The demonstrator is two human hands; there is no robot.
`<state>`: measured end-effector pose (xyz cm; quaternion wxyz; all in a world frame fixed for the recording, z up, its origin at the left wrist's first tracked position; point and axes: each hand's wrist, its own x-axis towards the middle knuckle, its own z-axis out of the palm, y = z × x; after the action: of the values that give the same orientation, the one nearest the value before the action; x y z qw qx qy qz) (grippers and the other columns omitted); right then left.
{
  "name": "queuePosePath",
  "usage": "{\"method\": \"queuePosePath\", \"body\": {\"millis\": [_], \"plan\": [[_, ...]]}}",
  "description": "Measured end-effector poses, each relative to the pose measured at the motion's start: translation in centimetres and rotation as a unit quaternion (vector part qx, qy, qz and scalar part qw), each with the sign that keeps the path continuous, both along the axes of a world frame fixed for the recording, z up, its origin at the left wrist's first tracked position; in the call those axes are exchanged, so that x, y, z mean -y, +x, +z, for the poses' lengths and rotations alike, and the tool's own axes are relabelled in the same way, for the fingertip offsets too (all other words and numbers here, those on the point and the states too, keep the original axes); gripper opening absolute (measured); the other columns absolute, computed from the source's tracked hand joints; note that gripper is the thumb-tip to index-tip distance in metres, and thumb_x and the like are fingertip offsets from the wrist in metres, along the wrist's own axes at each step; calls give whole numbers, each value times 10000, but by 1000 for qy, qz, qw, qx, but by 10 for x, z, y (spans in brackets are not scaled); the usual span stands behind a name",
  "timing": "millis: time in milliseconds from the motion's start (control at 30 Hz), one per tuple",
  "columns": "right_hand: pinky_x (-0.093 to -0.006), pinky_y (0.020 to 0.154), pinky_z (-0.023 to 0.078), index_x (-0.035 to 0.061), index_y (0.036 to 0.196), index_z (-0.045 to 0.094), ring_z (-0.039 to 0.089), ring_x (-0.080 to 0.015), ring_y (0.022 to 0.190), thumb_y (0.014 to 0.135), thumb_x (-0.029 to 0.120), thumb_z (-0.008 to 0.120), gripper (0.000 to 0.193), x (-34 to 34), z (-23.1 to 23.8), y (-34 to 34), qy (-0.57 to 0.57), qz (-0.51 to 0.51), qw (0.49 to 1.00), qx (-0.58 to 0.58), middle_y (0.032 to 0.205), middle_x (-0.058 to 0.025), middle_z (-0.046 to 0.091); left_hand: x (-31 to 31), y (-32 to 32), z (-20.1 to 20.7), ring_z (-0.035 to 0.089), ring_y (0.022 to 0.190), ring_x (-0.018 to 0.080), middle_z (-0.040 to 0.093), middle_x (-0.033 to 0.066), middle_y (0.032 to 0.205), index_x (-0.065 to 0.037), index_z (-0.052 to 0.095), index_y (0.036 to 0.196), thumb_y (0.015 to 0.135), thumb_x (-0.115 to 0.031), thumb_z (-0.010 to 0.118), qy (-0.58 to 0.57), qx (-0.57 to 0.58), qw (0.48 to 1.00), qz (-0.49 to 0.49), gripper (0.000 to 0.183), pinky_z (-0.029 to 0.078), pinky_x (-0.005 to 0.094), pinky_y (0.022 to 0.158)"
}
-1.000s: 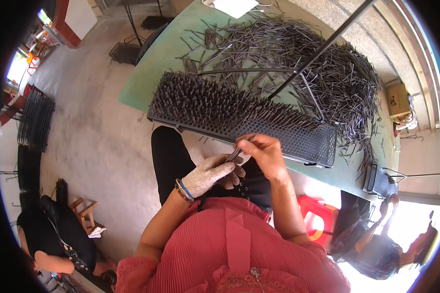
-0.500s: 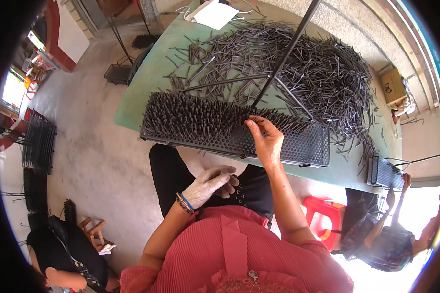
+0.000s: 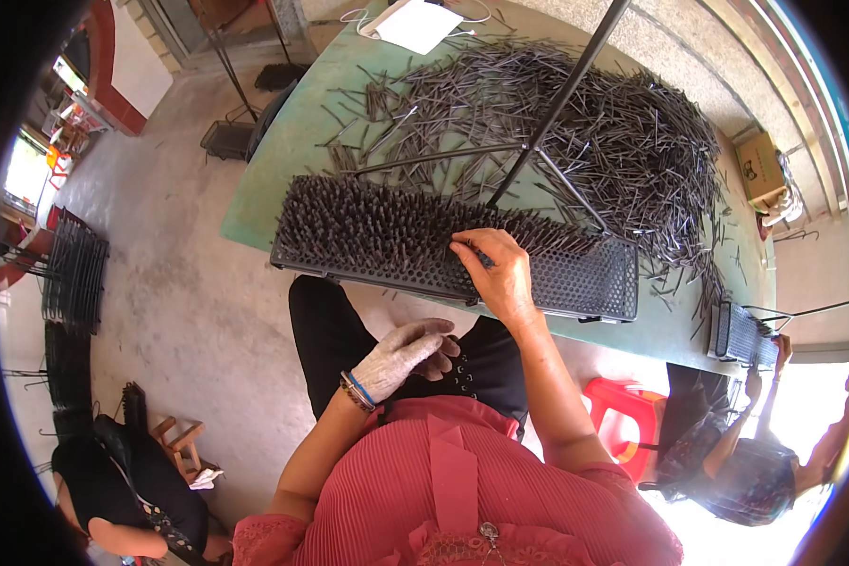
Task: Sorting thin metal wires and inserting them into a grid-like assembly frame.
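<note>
A long black perforated tray (image 3: 590, 283) lies along the near edge of the green table (image 3: 255, 203). Short dark rods (image 3: 368, 222) stand upright in its holes, dense on the left and along the back; the front right holes are bare. Over the tray's middle, my bare right hand (image 3: 500, 274) has thumb and fingers pinched at the rods' edge; whatever is between the fingertips is too small to make out. My left hand (image 3: 401, 363), in a pale glove with darkened fingers, rests over my lap, loosely curved with thumb and fingers apart.
A big heap of loose dark rods (image 3: 632, 141) covers the table behind the tray. Thin metal bars (image 3: 561, 104) rise from the tray. A white sheet (image 3: 410, 26) lies at the back. Another person's hands (image 3: 783, 349) work at a similar tray (image 3: 745, 332) on the right, near a red stool (image 3: 623, 406).
My right hand has moved slightly left and toward me along the tray, its back now turned more upward. My left hand stays nearly still.
</note>
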<state>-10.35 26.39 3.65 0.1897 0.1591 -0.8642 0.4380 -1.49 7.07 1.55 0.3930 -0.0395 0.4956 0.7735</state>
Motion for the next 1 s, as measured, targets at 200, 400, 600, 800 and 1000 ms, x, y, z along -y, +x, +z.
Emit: {"method": "queuePosePath", "body": {"millis": [200, 400, 600, 800, 1000], "plan": [[-330, 736, 519, -8, 953, 706, 660, -245, 823, 815, 80, 741, 167, 5, -4, -1, 29, 14, 999, -33, 935, -118, 703, 1, 1, -4, 635, 838, 147, 650, 113, 1065, 38, 461, 1327, 990, -301, 525, -5, -3, 1000, 6, 482, 537, 279, 750], [-271, 730, 539, 36, 1236, 608, 666, -132, 758, 815, 19, 746, 443, -4, 0, -1, -132, -106, 985, 27, 914, -80, 698, 1, -1, 0, 636, 848, 137, 641, 101, 1049, 37, 458, 1333, 1003, -239, 508, -10, 9, 1000, 20, 434, 546, 270, 765], [-277, 748, 547, 78, 1271, 573, 704, -156, 816, 806, 11, 755, 504, 3, -22, -5, -151, -98, 983, -32, 923, -75, 705, -17, -12, 12, 626, 842, 110, 643, 71, 1034, -1, 544, 1232, 975, -40, 535, -221, -367, 881, 203, 260, 523, 242, 744], [-326, 721, 513, 93, 1172, 629, 634, -217, 764, 761, 24, 783, 445, 5, -32, -7, -68, -124, 983, -116, 885, -50, 707, 6, -42, 11, 565, 1106, 347, 572, 131, 1202, -74, 617, 1180, 858, -111, 659, -498, -614, 535, 298, 326, 469, 421, 945], [-312, 757, 474, 80, 1116, 658, 619, -188, 774, 731, -4, 800, 418, 6, -31, -6, -35, -130, 978, -158, 882, -41, 718, 18, -63, -4, 423, 1272, 412, 469, 150, 1375, -93, 539, 1302, 920, -235, 574, -586, -618, 469, 233, 410, 315, 562, 1077]]}}
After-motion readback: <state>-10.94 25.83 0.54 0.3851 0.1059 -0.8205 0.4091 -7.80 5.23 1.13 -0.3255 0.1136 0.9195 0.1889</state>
